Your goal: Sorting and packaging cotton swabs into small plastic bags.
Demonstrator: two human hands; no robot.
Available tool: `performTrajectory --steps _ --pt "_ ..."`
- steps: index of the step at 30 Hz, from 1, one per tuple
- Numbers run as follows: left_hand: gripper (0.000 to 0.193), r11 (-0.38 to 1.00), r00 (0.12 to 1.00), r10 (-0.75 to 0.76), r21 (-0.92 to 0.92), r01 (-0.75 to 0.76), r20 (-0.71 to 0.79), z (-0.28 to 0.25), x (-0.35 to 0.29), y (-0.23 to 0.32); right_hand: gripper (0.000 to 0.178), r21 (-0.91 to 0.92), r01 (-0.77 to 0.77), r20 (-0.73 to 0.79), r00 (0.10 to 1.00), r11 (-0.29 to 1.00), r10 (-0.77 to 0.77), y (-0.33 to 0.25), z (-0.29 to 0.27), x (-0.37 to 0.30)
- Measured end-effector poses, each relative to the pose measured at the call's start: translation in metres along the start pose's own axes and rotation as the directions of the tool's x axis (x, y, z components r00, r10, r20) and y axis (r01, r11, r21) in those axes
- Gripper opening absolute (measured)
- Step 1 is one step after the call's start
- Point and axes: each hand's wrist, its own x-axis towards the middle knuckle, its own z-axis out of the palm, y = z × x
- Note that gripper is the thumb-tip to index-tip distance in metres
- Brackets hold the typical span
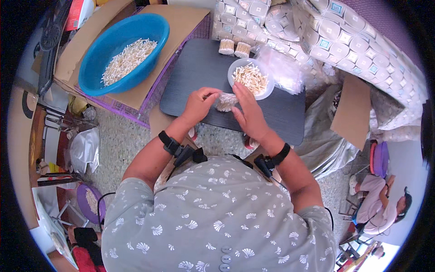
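Between my hands, a small clear plastic bag of cotton swabs is held over the near edge of the dark table. My left hand pinches the bag's upper left edge between thumb and fingertips. On the other side, my right hand grips it, with the fingers at the top and the thumb lower down. Just beyond my right fingers stands a white bowl full of loose cotton swabs. Two round bundles of swabs sit at the table's far edge.
Clear plastic bags lie in a pile right of the bowl. At the left, a large blue basin of swabs rests on cardboard over a purple wire cage. Patterned fabric borders the table. Another person sits far right.
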Motion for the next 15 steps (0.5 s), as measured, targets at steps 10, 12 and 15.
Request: performTrajectory --steps 10,12,15 --pt "0.018 0.967 0.993 -0.115 -0.227 0.113 0.002 0.004 -0.002 -0.015 0.06 0.018 -0.054 -0.01 0.998 0.998 0.054 0.006 0.003 0.001" --pt "0.017 0.958 0.991 -0.131 -0.255 0.128 0.004 0.003 -0.002 -0.016 0.058 0.044 -0.084 -0.07 0.994 0.996 0.086 0.009 0.007 -0.005" --pt "0.025 0.971 0.99 -0.135 -0.194 0.142 0.048 0.001 -0.002 -0.019 0.053 0.199 -0.217 -0.036 0.973 0.956 0.228 0.009 0.015 -0.011"
